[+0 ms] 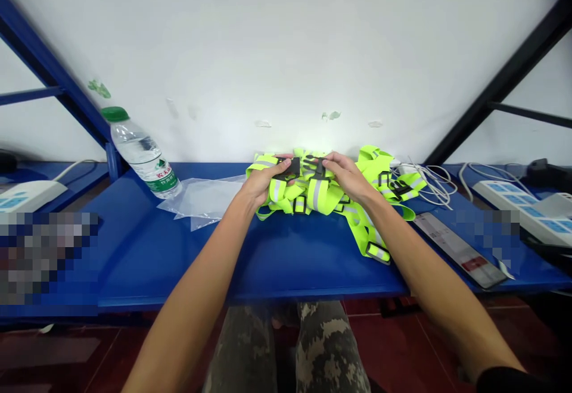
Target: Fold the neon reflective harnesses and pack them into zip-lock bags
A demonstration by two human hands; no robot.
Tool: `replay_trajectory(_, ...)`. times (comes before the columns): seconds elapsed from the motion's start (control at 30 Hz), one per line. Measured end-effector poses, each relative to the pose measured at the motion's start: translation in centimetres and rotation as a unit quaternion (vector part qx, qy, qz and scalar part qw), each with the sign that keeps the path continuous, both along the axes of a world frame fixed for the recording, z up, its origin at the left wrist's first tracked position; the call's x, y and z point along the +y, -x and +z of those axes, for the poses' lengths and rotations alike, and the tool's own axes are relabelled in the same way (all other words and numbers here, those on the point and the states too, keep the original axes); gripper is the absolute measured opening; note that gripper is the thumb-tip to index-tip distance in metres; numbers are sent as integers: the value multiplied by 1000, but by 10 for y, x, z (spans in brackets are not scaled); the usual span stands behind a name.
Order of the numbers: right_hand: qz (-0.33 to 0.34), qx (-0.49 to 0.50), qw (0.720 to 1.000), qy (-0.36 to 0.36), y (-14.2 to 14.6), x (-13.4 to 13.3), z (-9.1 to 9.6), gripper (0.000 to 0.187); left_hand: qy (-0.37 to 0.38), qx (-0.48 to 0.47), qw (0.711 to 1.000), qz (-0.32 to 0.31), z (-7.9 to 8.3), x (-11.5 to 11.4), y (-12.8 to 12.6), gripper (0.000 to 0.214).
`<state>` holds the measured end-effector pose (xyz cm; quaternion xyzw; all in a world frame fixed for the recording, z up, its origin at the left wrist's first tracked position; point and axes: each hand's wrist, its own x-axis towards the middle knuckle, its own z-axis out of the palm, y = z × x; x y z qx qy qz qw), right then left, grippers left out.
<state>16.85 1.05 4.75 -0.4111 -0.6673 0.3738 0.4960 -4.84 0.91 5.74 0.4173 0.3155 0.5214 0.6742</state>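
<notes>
While our left hand [263,183] pinched a black buckle [291,168] and our right hand [349,178] pinched a second buckle [319,170], both partly closed, the reflective vest [315,197] lay bunched between them on the blue table [308,256], its long axis running sideways, neither hand clearly nearer.

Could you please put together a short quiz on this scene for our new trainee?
1. What is the left hand holding on the neon-yellow reflective vest?
2. True or false: the right hand is gripping the water bottle.
3. Which lies nearer the right hand: A) the white cables, or B) the clear plastic bag?

Key: 1. A black plastic buckle. 2. False. 3. A.
</notes>
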Motion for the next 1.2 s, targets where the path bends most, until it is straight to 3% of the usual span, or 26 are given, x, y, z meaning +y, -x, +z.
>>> replay_trajectory(0.07,-41,38,998,8,-4,2,-9,34,11,1,1000,14,1,-1,-1,26)
replay_trajectory(0.17,-40,19,999,-11,-3,-1,-13,39,14,11,1000,22,1,-3,-3,25)
replay_trajectory(0.37,-59,-39,994,-82,7,-12,-8,40,0,14,999,33,-6,-1,-4,30)
replay_trajectory(0.57,-83,-75,990,-84,10,-19,-4,39,-2,3,999,36,-6,-1,-5,30)
replay_trajectory(1.0,-66,-80,992,-70,19,-23,-7,40,-20,36,998,43,-5,-9,-11,37)
replay_trajectory(1.2,-75,-117,984,-110,20,-23,-8,37,-31,8,999,28,-9,-9,-18,41)
